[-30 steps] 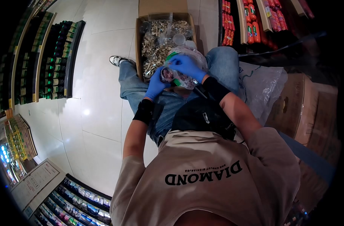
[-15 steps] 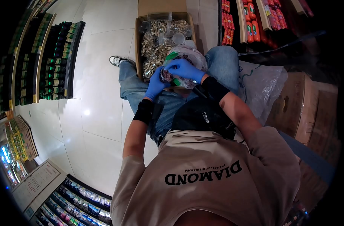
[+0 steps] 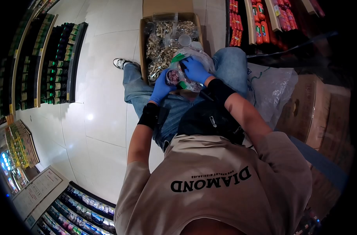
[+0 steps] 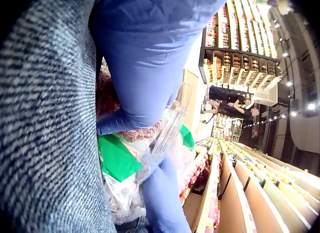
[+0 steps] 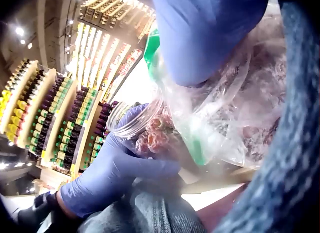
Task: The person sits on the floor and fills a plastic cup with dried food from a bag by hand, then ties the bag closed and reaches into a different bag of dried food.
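Since half a second ago, the blue-gloved right hand [image 3: 196,71] has moved off the mouth of the jar, up and to the right in the head view, and its fingertips are now at the opening of the clear plastic bag with green patches [image 3: 205,58]. The fingertips are hidden in the bag, so whether they are apart or pinching something cannot be told. The blue-gloved left hand [image 3: 161,88] has stayed in place, its fingers wrapped around the round, clear plastic jar with a ridged rim [image 3: 173,77]. That jar is just above the centre of the head view, its mouth now uncovered, with dusty pinkish-red dried pieces [image 5: 152,138] inside. The bag, just right of the jar, contains similar pieces.

Beyond the hands, at top centre, an open brown cardboard box [image 3: 142,47] holds many pale brown dried pieces in clear packaging [image 3: 162,49]. A crumpled translucent plastic sheet [image 3: 276,84] lies at right, beside brown cartons [image 3: 299,105]. Dark shelves of green-labelled bottles [image 3: 57,74] stand at upper left; red packages [image 3: 261,27] fill the upper-right shelf.
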`<state>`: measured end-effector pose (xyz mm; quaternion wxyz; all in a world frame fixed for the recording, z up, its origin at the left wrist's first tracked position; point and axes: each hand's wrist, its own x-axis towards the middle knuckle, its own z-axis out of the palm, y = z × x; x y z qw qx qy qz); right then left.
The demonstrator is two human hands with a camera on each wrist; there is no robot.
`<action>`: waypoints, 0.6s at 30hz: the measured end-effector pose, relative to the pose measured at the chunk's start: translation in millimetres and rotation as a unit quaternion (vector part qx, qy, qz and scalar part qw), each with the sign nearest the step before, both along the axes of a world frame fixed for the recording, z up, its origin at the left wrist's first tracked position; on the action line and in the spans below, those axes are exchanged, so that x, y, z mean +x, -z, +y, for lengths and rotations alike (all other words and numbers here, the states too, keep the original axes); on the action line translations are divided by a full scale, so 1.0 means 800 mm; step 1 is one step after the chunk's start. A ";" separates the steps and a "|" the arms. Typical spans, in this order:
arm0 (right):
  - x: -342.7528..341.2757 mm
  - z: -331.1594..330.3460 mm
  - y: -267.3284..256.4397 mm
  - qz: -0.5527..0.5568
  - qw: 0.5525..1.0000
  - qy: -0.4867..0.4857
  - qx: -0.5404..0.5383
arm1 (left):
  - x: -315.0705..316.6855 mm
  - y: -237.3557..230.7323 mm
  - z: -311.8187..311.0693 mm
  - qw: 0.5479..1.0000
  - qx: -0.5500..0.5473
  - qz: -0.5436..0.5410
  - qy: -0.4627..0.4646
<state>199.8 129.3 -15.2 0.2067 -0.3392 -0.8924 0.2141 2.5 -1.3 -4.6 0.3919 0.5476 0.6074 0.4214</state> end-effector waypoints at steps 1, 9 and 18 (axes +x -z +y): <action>0.001 0.000 0.008 -0.004 0.999 -0.002 0.039 | 0.000 -0.002 0.000 1.000 -0.003 -0.002 0.003; 0.000 0.004 0.000 -0.063 0.997 0.018 -0.046 | -0.001 0.002 0.001 1.000 0.006 0.002 0.004; 0.003 0.008 -0.005 -0.092 0.994 -0.001 -0.051 | -0.002 0.010 0.000 1.000 0.007 -0.007 0.001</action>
